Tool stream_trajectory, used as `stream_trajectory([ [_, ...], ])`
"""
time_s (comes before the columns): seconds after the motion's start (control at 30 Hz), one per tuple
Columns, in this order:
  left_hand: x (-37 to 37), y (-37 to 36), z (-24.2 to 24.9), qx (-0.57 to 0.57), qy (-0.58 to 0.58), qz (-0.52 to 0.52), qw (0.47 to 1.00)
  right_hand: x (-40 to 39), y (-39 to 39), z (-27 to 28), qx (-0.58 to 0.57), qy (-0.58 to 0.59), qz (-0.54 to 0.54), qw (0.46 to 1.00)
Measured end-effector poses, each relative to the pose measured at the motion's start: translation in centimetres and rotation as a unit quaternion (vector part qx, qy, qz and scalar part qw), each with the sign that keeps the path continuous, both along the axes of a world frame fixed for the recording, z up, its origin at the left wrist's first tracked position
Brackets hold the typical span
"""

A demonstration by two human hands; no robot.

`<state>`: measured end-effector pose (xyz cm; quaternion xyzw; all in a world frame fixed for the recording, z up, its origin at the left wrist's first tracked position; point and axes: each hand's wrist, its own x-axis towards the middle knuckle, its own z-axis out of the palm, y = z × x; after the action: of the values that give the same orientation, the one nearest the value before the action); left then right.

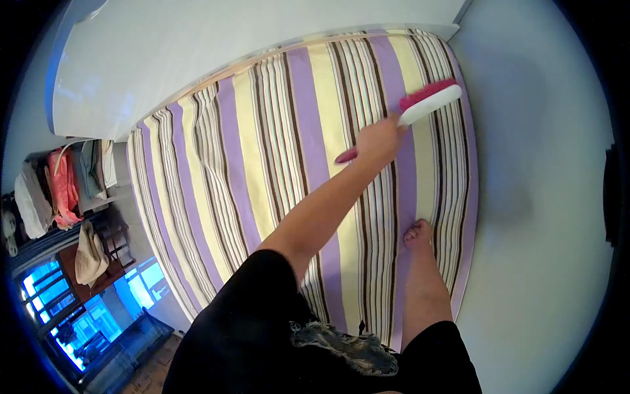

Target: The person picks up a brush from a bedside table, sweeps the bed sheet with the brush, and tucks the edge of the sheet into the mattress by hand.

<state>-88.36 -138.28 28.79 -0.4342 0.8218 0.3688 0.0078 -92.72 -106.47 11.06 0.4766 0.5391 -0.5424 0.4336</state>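
Observation:
A bed brush with a white back, deep pink bristles and a pink handle end is gripped in my left hand. My left arm stretches forward and to the right, holding the brush over the far right part of the striped bed sheet. The bristles face away from me and the handle end sticks out behind my fist. My right hand rests closed on the sheet nearer to me, its fingers curled in. The sheet has purple, yellow, brown and white stripes, with wrinkles toward the left.
A pale headboard borders the bed's far side, and a plain wall runs along its right. At the left, clothes hang near a wooden chair. Bright windows show at lower left.

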Motion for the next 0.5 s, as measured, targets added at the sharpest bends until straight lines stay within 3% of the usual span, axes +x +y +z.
stream_trajectory([
  [0.1,-1.9,-4.8,-1.6,-0.070,-0.036,0.049,0.996,-0.4,-0.5,0.2,0.006,-0.027,0.007,1.000],
  [0.2,6.4,-12.3,-5.0,-0.132,-0.065,0.189,0.971,-0.5,0.2,-0.5,-0.014,-0.040,0.006,0.999],
  [0.23,12.0,-14.8,-5.9,-0.113,-0.086,0.205,0.968,-0.4,0.6,-1.0,-0.032,-0.040,0.001,0.999],
  [0.27,20.6,-17.9,-11.6,-0.253,-0.035,0.172,0.952,-0.4,0.2,-0.8,-0.035,-0.041,0.001,0.999],
  [0.3,28.4,-19.1,-11.1,-0.236,-0.131,0.147,0.952,-0.3,-0.1,-0.3,-0.002,-0.026,-0.002,1.000],
  [0.33,32.5,-17.2,-6.2,-0.164,-0.158,0.273,0.935,-0.1,-0.3,-0.1,0.032,-0.013,-0.007,0.999],
  [0.4,47.1,-16.4,-6.2,-0.172,-0.175,0.371,0.896,0.1,-1.0,1.0,0.032,0.000,0.003,0.999],
  [0.43,56.2,-16.9,-7.2,-0.159,-0.291,0.306,0.892,0.3,-1.0,1.5,0.039,0.013,0.020,0.999],
  [0.47,63.3,-16.4,-8.1,-0.064,-0.223,0.474,0.849,0.3,-0.9,1.7,0.040,0.012,0.025,0.999],
  [0.5,64.5,-14.9,-7.7,-0.063,-0.226,0.481,0.845,0.2,-0.9,1.8,0.028,0.007,0.005,1.000],
])
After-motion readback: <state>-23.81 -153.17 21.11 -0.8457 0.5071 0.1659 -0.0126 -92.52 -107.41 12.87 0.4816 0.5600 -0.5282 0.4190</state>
